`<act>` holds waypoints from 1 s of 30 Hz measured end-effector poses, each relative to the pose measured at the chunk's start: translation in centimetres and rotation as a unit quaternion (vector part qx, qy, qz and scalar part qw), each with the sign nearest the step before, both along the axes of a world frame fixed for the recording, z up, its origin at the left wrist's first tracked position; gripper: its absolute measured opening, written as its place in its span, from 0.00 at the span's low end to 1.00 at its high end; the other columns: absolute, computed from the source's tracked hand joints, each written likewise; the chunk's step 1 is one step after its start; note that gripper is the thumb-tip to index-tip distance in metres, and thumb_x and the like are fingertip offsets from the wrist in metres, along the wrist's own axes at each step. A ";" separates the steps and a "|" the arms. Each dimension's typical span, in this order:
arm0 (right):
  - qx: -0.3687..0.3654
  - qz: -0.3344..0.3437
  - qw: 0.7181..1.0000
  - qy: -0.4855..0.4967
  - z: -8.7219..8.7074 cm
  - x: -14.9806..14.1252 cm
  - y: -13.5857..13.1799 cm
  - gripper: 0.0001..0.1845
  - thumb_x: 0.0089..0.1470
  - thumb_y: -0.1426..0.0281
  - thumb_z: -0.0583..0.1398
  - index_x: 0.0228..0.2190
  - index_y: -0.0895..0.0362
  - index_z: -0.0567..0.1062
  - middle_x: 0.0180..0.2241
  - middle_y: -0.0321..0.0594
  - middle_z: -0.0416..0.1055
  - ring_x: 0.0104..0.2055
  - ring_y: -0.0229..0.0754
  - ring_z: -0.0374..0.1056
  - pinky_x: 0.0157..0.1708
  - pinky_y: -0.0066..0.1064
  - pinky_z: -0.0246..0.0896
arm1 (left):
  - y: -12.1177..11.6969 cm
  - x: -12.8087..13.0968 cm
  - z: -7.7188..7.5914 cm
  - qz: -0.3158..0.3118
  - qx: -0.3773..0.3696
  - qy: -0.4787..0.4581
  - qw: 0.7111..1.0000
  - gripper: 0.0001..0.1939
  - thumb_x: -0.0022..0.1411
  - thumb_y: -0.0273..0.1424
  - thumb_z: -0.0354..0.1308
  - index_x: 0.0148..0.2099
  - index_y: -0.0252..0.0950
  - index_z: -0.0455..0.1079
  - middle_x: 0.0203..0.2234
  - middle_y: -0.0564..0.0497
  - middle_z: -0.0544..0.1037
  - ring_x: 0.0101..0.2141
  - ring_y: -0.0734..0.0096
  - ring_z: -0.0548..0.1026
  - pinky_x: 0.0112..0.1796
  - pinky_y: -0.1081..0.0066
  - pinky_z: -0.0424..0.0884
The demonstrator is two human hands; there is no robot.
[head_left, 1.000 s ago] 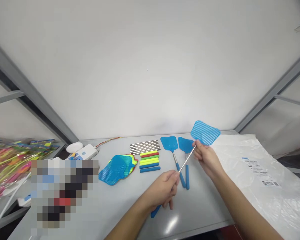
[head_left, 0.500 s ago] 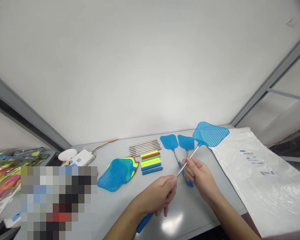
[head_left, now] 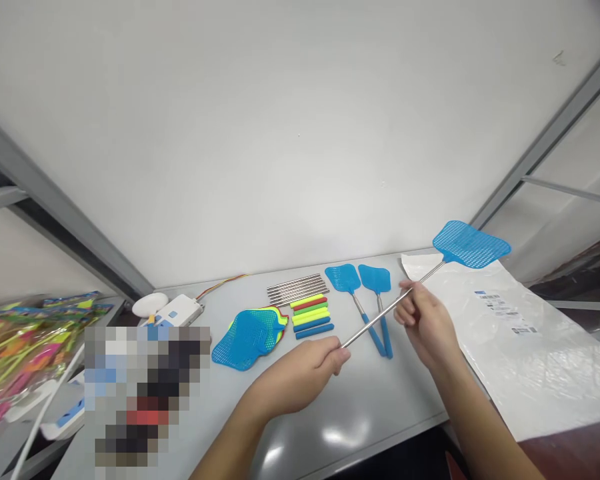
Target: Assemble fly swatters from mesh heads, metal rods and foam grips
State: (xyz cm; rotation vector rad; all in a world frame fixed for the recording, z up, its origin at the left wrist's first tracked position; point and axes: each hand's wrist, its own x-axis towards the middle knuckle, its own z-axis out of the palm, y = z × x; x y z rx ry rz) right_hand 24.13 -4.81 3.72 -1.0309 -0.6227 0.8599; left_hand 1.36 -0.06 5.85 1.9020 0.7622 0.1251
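Note:
A blue fly swatter (head_left: 470, 244) with a mesh head and a thin metal rod is held slantwise above the table. My left hand (head_left: 305, 373) is closed around its lower end, hiding the handle. Farther up, my right hand (head_left: 425, 320) grips the rod with curled fingers. Behind it lie two more blue fly swatters, a left one (head_left: 343, 277) and a right one (head_left: 375, 279), with blue grips toward me. To their left are a row of coloured grip tubes (head_left: 312, 320), several metal rods (head_left: 295, 291) and a pile of loose swatter heads (head_left: 245, 340).
A large white plastic bag (head_left: 520, 353) covers the table's right side. At the left stand a white device (head_left: 177, 311) with wires and a white oval object (head_left: 150, 305). Bagged colourful goods (head_left: 25, 353) lie farther left. A wall (head_left: 300, 133) rises behind the grey table (head_left: 260, 433).
The held swatter's head has moved right and up, away from my left hand, and more rod shows between my hands. My right hand has shifted right. The blue grip below my left hand is now hidden.

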 end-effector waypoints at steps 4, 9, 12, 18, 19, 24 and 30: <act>-0.075 0.144 0.982 -0.097 -1.9 -1.6 -1.0 0.17 0.57 0.54 0.58 0.35 0.56 0.73 0.15 0.27 0.54 0.18 0.33 0.51 0.21 0.27 0.46 | 0.0 2.2 -0.2 -0.003 0.102 0.016 0.995 0.22 0.69 0.47 0.38 0.32 0.38 0.63 0.27 0.53 0.70 0.30 0.68 0.67 0.31 0.70 0.58; -0.077 0.197 0.965 -0.155 -2.1 0.6 -1.4 0.20 0.60 0.53 0.54 0.32 0.57 0.73 0.16 0.30 0.59 0.19 0.35 0.55 0.23 0.29 0.49 | 0.3 5.4 -1.1 -0.017 0.136 0.038 0.990 0.22 0.69 0.46 0.38 0.32 0.38 0.64 0.25 0.53 0.69 0.29 0.67 0.67 0.30 0.70 0.57; -0.074 0.171 0.971 -0.147 -1.3 4.3 -1.3 0.19 0.59 0.54 0.55 0.31 0.57 0.74 0.16 0.31 0.59 0.20 0.35 0.56 0.23 0.29 0.50 | 0.6 7.2 -0.4 -0.020 0.145 0.056 0.988 0.22 0.69 0.46 0.38 0.33 0.39 0.65 0.24 0.53 0.67 0.27 0.68 0.66 0.28 0.71 0.55; -0.047 0.054 0.997 -0.012 0.7 12.5 -0.7 0.14 0.54 0.58 0.63 0.29 0.57 0.74 0.17 0.30 0.53 0.20 0.32 0.48 0.20 0.27 0.47 | 1.8 7.7 1.2 -0.022 0.167 0.113 0.979 0.24 0.69 0.49 0.37 0.31 0.39 0.62 0.23 0.54 0.65 0.25 0.69 0.64 0.26 0.71 0.53; -0.049 0.056 0.997 -0.005 1.0 13.1 -0.7 0.13 0.53 0.58 0.63 0.29 0.57 0.74 0.17 0.30 0.52 0.20 0.32 0.47 0.20 0.26 0.47 | 2.0 7.5 1.3 -0.025 0.165 0.114 0.979 0.24 0.69 0.49 0.37 0.31 0.39 0.62 0.22 0.54 0.65 0.24 0.69 0.63 0.26 0.71 0.52; -0.054 0.053 0.997 0.024 0.8 13.1 -0.9 0.16 0.50 0.56 0.65 0.29 0.56 0.74 0.18 0.29 0.49 0.20 0.32 0.46 0.19 0.26 0.49 | 2.9 6.9 1.4 -0.039 0.136 0.104 0.985 0.22 0.68 0.47 0.41 0.31 0.39 0.65 0.24 0.54 0.67 0.26 0.69 0.65 0.28 0.71 0.55; -0.031 0.003 0.997 0.069 -0.6 12.7 -0.7 0.15 0.51 0.57 0.65 0.28 0.57 0.73 0.17 0.27 0.46 0.20 0.30 0.42 0.18 0.22 0.49 | 2.7 2.7 0.6 -0.028 0.106 0.106 0.988 0.22 0.68 0.47 0.41 0.34 0.40 0.70 0.29 0.52 0.72 0.32 0.66 0.69 0.35 0.71 0.59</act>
